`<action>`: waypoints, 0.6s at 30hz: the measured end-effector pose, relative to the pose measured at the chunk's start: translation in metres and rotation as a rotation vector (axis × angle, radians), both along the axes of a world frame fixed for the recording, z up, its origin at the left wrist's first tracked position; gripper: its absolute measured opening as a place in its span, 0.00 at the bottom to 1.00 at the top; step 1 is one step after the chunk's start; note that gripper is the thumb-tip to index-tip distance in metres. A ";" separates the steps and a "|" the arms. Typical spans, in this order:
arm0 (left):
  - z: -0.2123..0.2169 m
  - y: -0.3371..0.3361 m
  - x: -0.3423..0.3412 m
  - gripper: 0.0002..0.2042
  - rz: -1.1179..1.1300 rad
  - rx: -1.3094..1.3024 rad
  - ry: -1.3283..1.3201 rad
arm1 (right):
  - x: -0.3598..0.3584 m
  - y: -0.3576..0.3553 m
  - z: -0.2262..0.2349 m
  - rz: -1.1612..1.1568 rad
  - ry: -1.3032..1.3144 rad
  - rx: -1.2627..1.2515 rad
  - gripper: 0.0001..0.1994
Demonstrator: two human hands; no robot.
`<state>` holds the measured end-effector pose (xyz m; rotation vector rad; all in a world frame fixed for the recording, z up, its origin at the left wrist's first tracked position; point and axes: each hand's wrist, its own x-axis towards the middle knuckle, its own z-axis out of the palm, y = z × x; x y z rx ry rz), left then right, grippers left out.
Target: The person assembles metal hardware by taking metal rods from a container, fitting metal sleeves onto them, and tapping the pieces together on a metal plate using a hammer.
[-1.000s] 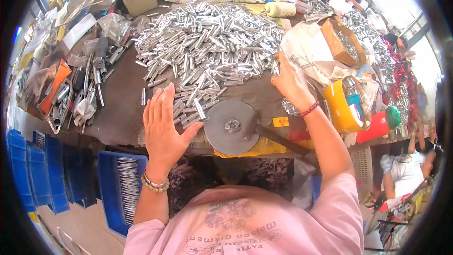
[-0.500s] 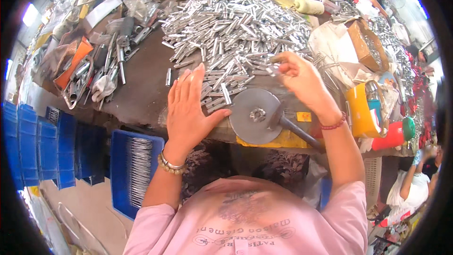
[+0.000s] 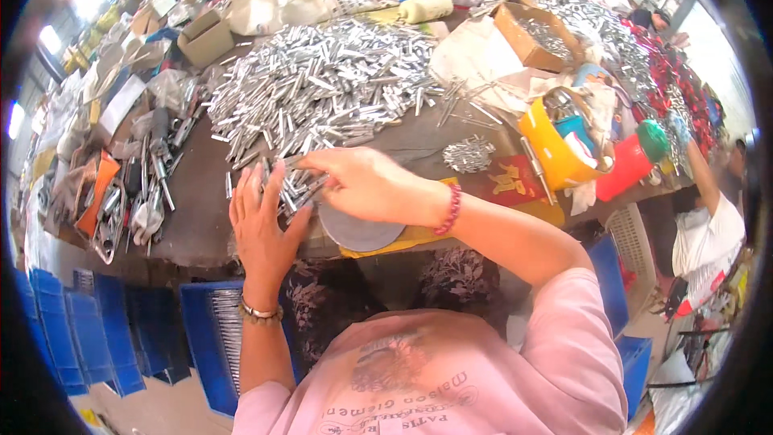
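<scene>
A big heap of short silver metal tubes [image 3: 322, 80] covers the middle of the worktable. At its near left edge my left hand [image 3: 262, 229] lies with its fingers stretched out and spread, against some loose tubes. My right hand [image 3: 370, 185] reaches across to just beside the left one, its fingers curled at the near edge of the heap. Whatever those fingers hold is hidden. Beneath my right hand shows part of a round grey disc [image 3: 361, 231] at the table's front edge, on a yellow sheet [image 3: 431, 239].
A small pile of metal parts [image 3: 469, 154] lies right of my hands, near a yellow container [image 3: 555, 141] and a red one [image 3: 624, 173]. Hand tools [image 3: 153, 165] crowd the left. Below stands a blue bin [image 3: 201, 330] of metal rods. Another person [image 3: 708, 229] is at the right.
My right hand has moved leftward from the heap's right side to beside my left hand, now covering part of the disc. The view has shifted, showing more of the right side.
</scene>
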<state>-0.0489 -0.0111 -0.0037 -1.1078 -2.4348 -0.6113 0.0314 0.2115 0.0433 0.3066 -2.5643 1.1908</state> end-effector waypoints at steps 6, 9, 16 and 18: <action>-0.002 0.003 0.001 0.28 -0.006 -0.003 0.006 | 0.069 0.133 -0.010 -0.689 -0.007 0.474 0.11; -0.005 0.001 -0.002 0.28 0.024 -0.001 0.001 | 0.089 0.175 -0.012 -0.762 -0.047 0.606 0.12; -0.001 -0.010 -0.002 0.34 -0.013 0.092 0.007 | 0.087 0.201 -0.032 -0.605 -0.074 0.753 0.13; -0.004 -0.009 -0.005 0.30 -0.082 0.308 -0.090 | 0.099 0.213 -0.038 -0.589 0.040 0.766 0.15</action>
